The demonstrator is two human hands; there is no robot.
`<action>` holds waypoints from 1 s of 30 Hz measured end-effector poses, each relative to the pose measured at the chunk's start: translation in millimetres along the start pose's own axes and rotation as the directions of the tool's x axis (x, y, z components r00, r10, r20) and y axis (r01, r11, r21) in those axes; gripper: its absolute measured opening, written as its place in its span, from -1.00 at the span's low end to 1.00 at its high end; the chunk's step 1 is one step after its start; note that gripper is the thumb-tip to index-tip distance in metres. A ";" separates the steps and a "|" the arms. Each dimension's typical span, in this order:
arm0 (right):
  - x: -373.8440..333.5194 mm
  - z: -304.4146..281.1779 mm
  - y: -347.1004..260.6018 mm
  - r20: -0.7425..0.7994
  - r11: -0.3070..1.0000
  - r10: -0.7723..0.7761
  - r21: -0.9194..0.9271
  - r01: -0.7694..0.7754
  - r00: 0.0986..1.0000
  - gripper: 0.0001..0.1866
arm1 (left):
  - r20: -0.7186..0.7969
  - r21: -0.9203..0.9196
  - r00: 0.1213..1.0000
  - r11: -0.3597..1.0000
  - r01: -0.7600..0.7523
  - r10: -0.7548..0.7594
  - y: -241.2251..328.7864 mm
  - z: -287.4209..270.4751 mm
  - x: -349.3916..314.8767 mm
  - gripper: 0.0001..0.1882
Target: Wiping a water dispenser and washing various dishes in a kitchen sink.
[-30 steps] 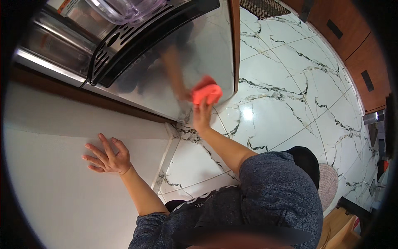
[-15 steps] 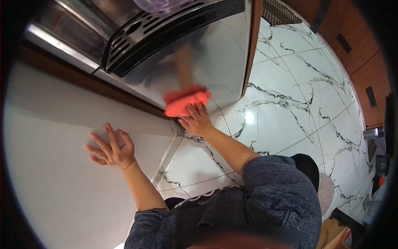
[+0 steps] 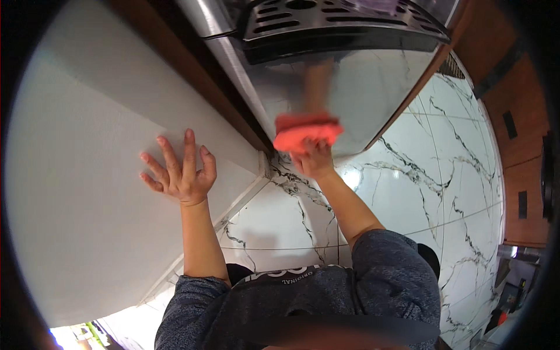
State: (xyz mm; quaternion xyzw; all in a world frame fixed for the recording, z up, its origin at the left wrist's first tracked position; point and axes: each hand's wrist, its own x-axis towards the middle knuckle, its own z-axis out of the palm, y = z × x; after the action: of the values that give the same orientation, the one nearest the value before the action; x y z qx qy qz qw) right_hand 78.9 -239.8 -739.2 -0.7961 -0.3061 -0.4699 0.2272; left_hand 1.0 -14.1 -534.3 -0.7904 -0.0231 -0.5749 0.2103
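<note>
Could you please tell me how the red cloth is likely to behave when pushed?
The red cloth is probably floppy, as it looks bunched at the right hand. It seems likely light, with one hand alone on it. It may slide readily along the shiny panel, whose surface reflects the forearm.

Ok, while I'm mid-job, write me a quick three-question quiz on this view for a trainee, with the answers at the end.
1. Multiple choice: what does the bare right hand hold?
A) a yellow sponge
B) a coral-red fabric cloth
C) a metal spoon

2. True or false: the bare left hand has its fingers spread.

3. Fill in: in the picture, the slotted black-and-steel tray appears ____ the cloth (above/below).

Key: 1. B. 2. True. 3. Above.
</note>
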 end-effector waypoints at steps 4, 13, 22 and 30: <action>-117.9 -3.1 24.7 0.602 0.999 0.048 -0.036 -0.033 0.797 -0.67 | 0.000 -0.034 1.000 0.999 -0.013 0.013 1.0 0.5 0.6 -0.65; 44.3 -11.6 -7.9 -0.175 0.996 0.046 -0.066 -0.058 0.983 -0.56 | -0.005 -0.034 1.000 0.999 0.003 -0.003 -3.1 5.2 -1.9 -0.64; -76.6 8.6 -1.8 0.815 0.804 -0.320 -0.036 0.594 0.483 -0.51 | 0.014 -0.018 1.000 1.000 -0.023 0.023 -7.9 -3.4 -3.2 -0.64; 82.8 -27.1 -15.9 -0.075 0.985 -0.129 -0.127 0.118 0.989 -0.67 | 0.019 0.028 1.000 0.999 0.015 -0.016 -6.8 -6.2 -1.7 -0.64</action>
State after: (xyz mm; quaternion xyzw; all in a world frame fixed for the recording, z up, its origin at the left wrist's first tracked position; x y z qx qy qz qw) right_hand 82.0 -223.4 -652.2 -0.7678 -0.3158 -0.5337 0.1608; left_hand -7.0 -9.7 -532.2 -0.7927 -0.0393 -0.5684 0.2168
